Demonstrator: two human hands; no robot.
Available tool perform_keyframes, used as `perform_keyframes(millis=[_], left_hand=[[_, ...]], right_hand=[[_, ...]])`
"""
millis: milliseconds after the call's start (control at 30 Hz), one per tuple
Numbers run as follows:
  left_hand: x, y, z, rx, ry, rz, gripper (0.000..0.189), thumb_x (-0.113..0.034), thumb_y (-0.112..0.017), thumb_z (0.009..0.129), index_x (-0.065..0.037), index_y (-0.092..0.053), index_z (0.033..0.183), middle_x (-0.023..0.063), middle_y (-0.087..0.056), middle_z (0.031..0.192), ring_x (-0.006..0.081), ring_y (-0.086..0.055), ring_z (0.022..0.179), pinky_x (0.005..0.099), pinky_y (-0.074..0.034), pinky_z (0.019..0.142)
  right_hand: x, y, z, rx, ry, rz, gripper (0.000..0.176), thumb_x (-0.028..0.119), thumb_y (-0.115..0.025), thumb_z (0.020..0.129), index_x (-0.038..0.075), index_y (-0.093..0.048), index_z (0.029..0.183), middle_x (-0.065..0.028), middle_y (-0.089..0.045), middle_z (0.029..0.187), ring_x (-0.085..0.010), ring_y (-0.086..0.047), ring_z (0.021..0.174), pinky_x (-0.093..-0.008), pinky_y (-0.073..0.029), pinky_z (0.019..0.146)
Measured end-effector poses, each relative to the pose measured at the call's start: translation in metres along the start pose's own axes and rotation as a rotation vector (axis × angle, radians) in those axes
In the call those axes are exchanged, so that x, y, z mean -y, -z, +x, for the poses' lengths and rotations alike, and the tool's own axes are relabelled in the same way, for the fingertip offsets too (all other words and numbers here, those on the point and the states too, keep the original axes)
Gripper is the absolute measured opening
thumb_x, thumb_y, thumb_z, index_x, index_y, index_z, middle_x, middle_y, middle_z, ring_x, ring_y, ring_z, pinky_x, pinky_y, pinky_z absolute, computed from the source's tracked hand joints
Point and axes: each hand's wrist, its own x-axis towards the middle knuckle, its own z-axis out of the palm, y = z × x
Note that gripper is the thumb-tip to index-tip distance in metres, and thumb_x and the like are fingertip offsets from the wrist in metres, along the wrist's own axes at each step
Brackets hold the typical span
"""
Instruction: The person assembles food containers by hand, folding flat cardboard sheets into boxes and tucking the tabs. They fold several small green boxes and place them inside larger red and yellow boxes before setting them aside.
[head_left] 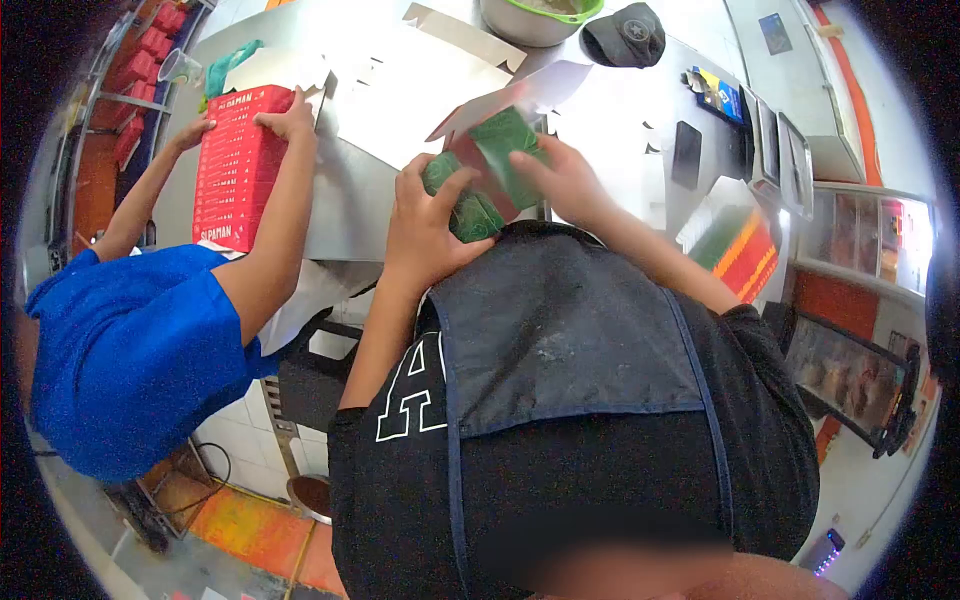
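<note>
Palms down: left hand [428, 215] clasps green packet [470, 213], right hand [570, 182] second packet [505, 145] (tilted).

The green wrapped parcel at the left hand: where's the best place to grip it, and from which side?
Probably across its short sides, coming from above. The green parcel looks like a low, flattish block, and the left hand cups it that way, thumb on top. The right hand holds a second parcel beside it.

My left hand [430, 215] covers much of the nearer green parcel [478, 218], my right hand [570, 180] hides one end of the farther green parcel [503, 140] just beyond it, and well beyond it the picture's edge cuts off the metal bowl [535, 22].
</note>
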Motion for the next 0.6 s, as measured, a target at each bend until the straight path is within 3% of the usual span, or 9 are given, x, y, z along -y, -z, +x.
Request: perform_keyframes(millis=[67, 167, 367, 600], left_hand=[[-0.001, 0.001, -0.001, 0.011, 0.015, 0.005, 0.089, -0.029, -0.094, 0.053, -0.028, -0.056, 0.134, 0.0251, -0.040, 0.143, 0.0481, -0.041, 0.133, 0.0545, -0.043, 0.108], [-0.003, 0.000, -0.003, 0.013, 0.028, 0.029, 0.085, -0.029, -0.093, 0.054, -0.026, -0.058, 0.131, 0.0242, -0.041, 0.142, 0.0467, -0.042, 0.132, 0.0537, -0.044, 0.107], [-0.004, -0.004, -0.006, 0.003, 0.028, 0.051, 0.077, -0.029, -0.091, 0.058, -0.022, -0.061, 0.128, 0.0223, -0.042, 0.140, 0.0445, -0.043, 0.131, 0.0534, -0.043, 0.107], [-0.002, -0.011, -0.010, 0.047, 0.006, 0.028, 0.076, -0.025, -0.093, 0.059, -0.021, -0.060, 0.127, 0.0236, -0.040, 0.145, 0.0466, -0.040, 0.135, 0.0533, -0.041, 0.110]], right_hand=[[-0.001, -0.003, -0.001, -0.001, 0.067, -0.341, 0.043, 0.034, -0.066, 0.100, -0.002, -0.062, 0.124, -0.0182, -0.073, 0.103, -0.0237, -0.071, 0.094, -0.0357, -0.055, 0.082], [0.004, -0.015, -0.004, -0.019, 0.020, -0.338, 0.040, 0.032, -0.065, 0.100, -0.003, -0.062, 0.119, -0.0246, -0.072, 0.098, -0.0312, -0.071, 0.093, -0.0407, -0.054, 0.081], [-0.003, -0.028, -0.008, -0.025, 0.086, -0.416, 0.038, 0.031, -0.062, 0.101, -0.002, -0.061, 0.119, -0.0276, -0.070, 0.103, -0.0432, -0.068, 0.093, -0.0481, -0.053, 0.083], [-0.016, -0.028, -0.012, 0.157, 0.072, -0.369, 0.038, 0.030, -0.054, 0.105, -0.003, -0.060, 0.122, -0.0281, -0.068, 0.110, -0.0427, -0.066, 0.106, -0.0475, -0.049, 0.093]])
